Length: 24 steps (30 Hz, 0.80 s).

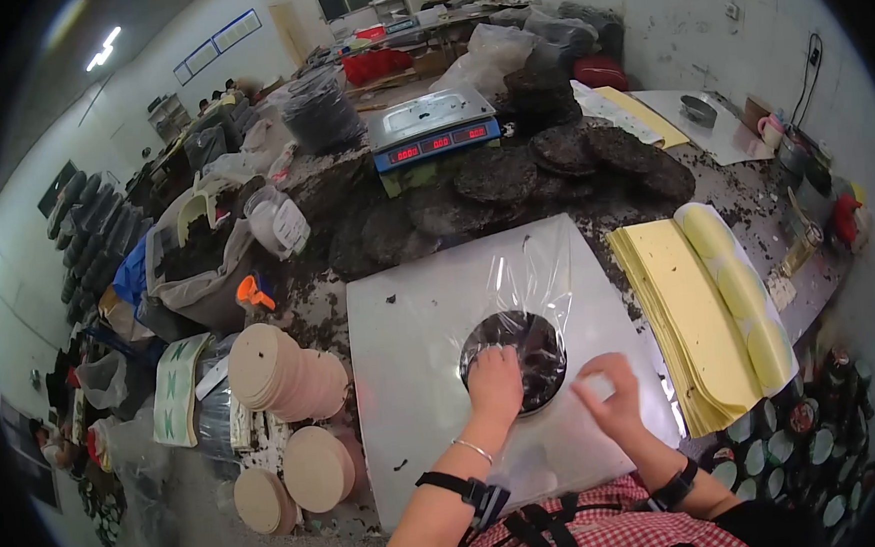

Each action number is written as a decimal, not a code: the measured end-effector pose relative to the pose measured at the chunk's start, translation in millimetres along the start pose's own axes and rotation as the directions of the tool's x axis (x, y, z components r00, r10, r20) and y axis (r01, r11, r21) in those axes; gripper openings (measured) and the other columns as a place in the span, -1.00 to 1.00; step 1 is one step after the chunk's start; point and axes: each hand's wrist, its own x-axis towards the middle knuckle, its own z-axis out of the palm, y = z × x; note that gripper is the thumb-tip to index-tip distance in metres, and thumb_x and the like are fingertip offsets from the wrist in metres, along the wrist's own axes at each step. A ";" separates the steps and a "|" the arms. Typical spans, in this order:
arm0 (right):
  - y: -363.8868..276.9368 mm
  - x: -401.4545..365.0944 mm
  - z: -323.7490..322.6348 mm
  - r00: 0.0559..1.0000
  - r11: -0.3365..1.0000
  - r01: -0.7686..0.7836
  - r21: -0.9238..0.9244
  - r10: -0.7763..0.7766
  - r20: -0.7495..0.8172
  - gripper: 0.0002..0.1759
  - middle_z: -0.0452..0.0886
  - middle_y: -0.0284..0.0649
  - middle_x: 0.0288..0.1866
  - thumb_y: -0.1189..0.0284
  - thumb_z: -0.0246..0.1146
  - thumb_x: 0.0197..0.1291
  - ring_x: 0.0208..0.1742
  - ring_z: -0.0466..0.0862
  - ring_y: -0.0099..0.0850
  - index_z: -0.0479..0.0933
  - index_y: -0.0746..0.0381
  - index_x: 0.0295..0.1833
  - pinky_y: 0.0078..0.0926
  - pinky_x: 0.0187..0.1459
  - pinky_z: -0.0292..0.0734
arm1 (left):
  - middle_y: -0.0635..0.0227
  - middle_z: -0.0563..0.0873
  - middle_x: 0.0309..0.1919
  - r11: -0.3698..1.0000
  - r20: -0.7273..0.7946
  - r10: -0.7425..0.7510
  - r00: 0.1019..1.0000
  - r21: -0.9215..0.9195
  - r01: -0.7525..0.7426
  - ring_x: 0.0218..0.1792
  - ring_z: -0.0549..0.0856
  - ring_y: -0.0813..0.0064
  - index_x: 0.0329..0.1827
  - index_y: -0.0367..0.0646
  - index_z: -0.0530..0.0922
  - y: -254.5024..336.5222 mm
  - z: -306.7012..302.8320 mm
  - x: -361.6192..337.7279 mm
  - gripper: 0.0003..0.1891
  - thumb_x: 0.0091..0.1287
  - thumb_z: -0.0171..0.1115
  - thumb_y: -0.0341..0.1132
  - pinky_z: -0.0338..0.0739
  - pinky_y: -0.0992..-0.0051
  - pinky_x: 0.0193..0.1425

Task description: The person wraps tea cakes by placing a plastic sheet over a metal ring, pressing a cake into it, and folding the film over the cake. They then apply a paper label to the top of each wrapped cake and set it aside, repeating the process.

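Note:
A round metal mould (541,405) stands on a silvery metal board (411,335) before me. Clear plastic film (533,278) lines it and spreads out past its far edge. The inside looks dark. My left hand (496,380) reaches into the mould, its bent fingers pressed together against the film; the fingertips are partly hidden. Just right of the mould, apart from it, my right hand (610,393) hovers with curved fingers, thumb and forefinger separated and nothing seen between them.
Yellow sheets (676,329) and a roll of round labels (729,286) lie right of the board. Stacks of beige discs (273,369) stand left. A digital scale (436,128) sits behind, near dark round cakes (497,175). An orange scoop (254,293) lies by an open bag (203,293).

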 end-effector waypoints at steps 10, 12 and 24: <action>43.1 78.5 53.8 0.940 0.956 -0.292 -0.011 0.289 0.181 -0.24 0.48 0.02 0.43 0.57 0.24 -0.06 0.52 0.32 0.09 0.45 0.11 0.40 0.05 0.50 0.28 | 0.10 0.82 -0.32 0.919 0.219 -0.291 0.931 -0.207 0.336 -0.32 0.81 -0.03 -0.16 -0.15 0.75 -14.1 3.0 46.1 -0.61 0.35 0.30 0.04 0.67 0.08 -0.15; 31.9 86.5 54.5 0.987 0.989 -0.149 -0.009 0.149 0.064 -0.33 0.51 0.00 0.42 0.57 0.24 0.02 0.47 0.43 0.04 0.50 0.11 0.36 -0.01 0.42 0.42 | 0.19 0.82 -0.30 0.961 0.069 -0.276 0.959 0.021 0.275 -0.21 0.83 0.17 -0.18 -0.12 0.74 -2.5 32.2 41.2 -0.62 0.30 0.35 0.05 0.69 0.17 -0.10; -9.3 66.1 78.9 0.846 0.958 0.092 -0.271 0.069 0.529 -0.42 0.48 0.11 0.46 0.39 0.20 0.37 0.49 0.48 -0.03 0.38 0.38 0.45 -0.18 0.49 0.39 | -0.03 0.57 0.26 0.387 -0.146 -0.514 0.845 -0.919 0.077 0.34 0.56 -0.02 0.40 -0.36 0.48 -52.4 -40.1 -27.8 -0.35 0.19 0.42 -0.48 0.46 0.17 0.45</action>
